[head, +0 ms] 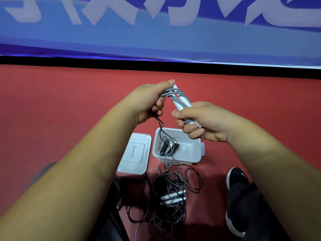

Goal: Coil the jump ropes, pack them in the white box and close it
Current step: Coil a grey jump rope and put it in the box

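Holds a grey jump rope (179, 99) up between both hands, over a red floor (60, 101) and above the box. Grips with the left hand (147, 103) the top end of the rope's two white handles and the grey loops wound there, thumb laid along the tip, fingers curled underneath. Clasps with the right hand (201, 122) the lower end of the same handles, fingers wrapped round handles and cord together. Lets a black cord (161, 129) hang from under the left hand down into the white box (194, 154). Has that box open on the floor just below the hands, with black handles (163, 148) lying inside toward its left wall. Has the lid (135, 153) flat on the floor just beside the box, on its left. Shows, nearer than the box, a loose tangle (173, 186) of black and grey cord spread on the floor, with a second pair of white handles (171, 197) lying in it. Shows a black shoe (237, 178) with a white sole to the right of the tangle. Faces a blurred blue banner (156, 35) with large white letters, above a black strip along the far edge of the floor.
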Demonstrator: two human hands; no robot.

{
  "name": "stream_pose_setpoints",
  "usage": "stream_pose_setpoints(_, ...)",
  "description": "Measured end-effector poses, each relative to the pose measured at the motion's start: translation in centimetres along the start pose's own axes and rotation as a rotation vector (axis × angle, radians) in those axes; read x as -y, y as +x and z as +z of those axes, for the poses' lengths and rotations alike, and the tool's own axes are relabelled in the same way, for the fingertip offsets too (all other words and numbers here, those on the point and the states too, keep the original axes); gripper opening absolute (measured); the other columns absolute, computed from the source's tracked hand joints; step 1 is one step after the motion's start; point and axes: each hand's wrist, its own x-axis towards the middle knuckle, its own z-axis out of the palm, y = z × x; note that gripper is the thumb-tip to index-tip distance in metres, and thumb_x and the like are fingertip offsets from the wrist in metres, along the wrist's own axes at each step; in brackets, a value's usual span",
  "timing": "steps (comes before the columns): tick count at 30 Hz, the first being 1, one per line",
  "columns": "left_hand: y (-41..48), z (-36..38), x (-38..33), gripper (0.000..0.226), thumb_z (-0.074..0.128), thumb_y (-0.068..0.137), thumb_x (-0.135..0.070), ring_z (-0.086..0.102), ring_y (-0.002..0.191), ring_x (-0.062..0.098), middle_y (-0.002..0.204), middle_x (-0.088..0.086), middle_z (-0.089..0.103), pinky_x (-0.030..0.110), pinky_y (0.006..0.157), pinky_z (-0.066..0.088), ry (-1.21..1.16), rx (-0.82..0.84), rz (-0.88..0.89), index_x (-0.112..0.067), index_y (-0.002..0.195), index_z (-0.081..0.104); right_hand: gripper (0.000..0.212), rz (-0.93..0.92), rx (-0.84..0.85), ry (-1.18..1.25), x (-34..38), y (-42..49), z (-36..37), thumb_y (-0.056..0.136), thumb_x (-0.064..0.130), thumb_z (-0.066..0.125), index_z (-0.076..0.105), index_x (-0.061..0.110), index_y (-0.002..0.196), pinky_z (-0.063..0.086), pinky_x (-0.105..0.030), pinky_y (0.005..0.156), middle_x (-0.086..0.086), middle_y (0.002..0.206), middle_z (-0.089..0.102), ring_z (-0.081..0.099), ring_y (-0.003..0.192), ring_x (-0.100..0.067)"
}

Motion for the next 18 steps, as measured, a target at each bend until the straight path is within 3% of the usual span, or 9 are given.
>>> stream_pose_setpoints(6, 0.34, 0.04, 0.0, 0.03, 0.072, 0.096, -0.039, 0.023, 0.043, 0.016, 0.048, -0.001, 0.035, 0.026, 0.052, 0.034, -0.034, -0.073, 0.021, -0.019, 0.077, 0.062, 0.037, 0.009, 0.104, 0.176, 0.53, -0.38, 0.15, 0.091, 0.017, 0.068, 0.059, 0.015, 0.127, 0.016, -0.017, 0.044, -0.001, 0.076, 0.049, 0.027, 0.055, -0.005)
stream_pose_setpoints(9, 0.38, 0.02, -0.19, 0.031, 0.072, 0.096, -0.04, 0.024, 0.043, 0.015, 0.047, -0.002, 0.035, 0.026, 0.051, 0.035, -0.06, -0.091, 0.019, -0.02, 0.074, 0.062, 0.031, -0.052, 0.09, 0.112, 0.62, -0.37, 0.2, 0.101, 0.01, 0.058, 0.061, 0.016, 0.131, 0.02, -0.021, 0.046, -0.001, 0.076, 0.049, 0.032, 0.056, -0.008)
stream_pose_setpoints(12, 0.51, -0.01, -0.19, 0.038, 0.07, 0.096, -0.047, 0.024, 0.044, 0.015, 0.05, -0.002, 0.033, 0.026, 0.051, 0.036, -0.107, -0.063, 0.006, -0.021, 0.07, 0.058, 0.028, -0.075, 0.029, 0.053, 0.56, -0.3, 0.23, 0.103, 0.01, 0.055, 0.064, 0.013, 0.129, 0.034, -0.026, 0.051, -0.002, 0.074, 0.05, 0.041, 0.058, -0.014)
stream_pose_setpoints(14, 0.53, 0.03, -0.29, 0.039, 0.064, 0.098, -0.055, 0.025, 0.044, 0.014, 0.053, -0.003, 0.035, 0.026, 0.052, 0.037, -0.123, -0.026, -0.022, -0.023, 0.077, 0.058, 0.024, -0.072, 0.01, 0.085, 0.5, -0.24, 0.21, 0.102, 0.009, 0.054, 0.064, 0.013, 0.124, 0.039, -0.027, 0.051, -0.003, 0.073, 0.049, 0.043, 0.057, -0.015)
stream_pose_setpoints(18, 0.69, 0.05, -0.35, 0.047, 0.053, 0.102, -0.059, 0.03, 0.045, 0.011, 0.06, -0.004, 0.047, 0.026, 0.053, 0.04, -0.112, 0.018, -0.067, -0.014, 0.095, 0.064, 0.021, -0.086, -0.048, 0.207, 0.41, 0.24, -0.08, 0.101, 0.007, 0.051, 0.059, 0.014, 0.119, 0.034, -0.023, 0.048, -0.001, 0.071, 0.047, 0.036, 0.054, -0.011)
